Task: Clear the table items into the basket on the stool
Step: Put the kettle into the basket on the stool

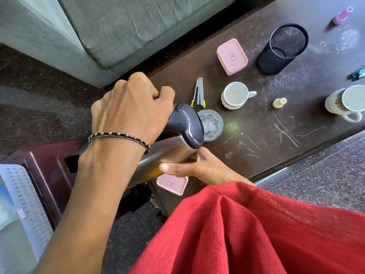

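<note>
While the left hand (130, 109) closes fully around its black plastic handle and the right hand (197, 167) cups its smooth side with fingers spread, the brushed-steel cylindrical kettle (167, 155) hangs tilted over the table's near-left edge. The scratched dark brown table (276, 135) carries two pink square lidded boxes (232, 56), a black mesh cup (282, 49), white ceramic mugs (236, 95) and a clear glass (210, 124). The translucent perforated plastic basket (17, 204) sits on the glossy maroon stool (45, 161), well left.
</note>
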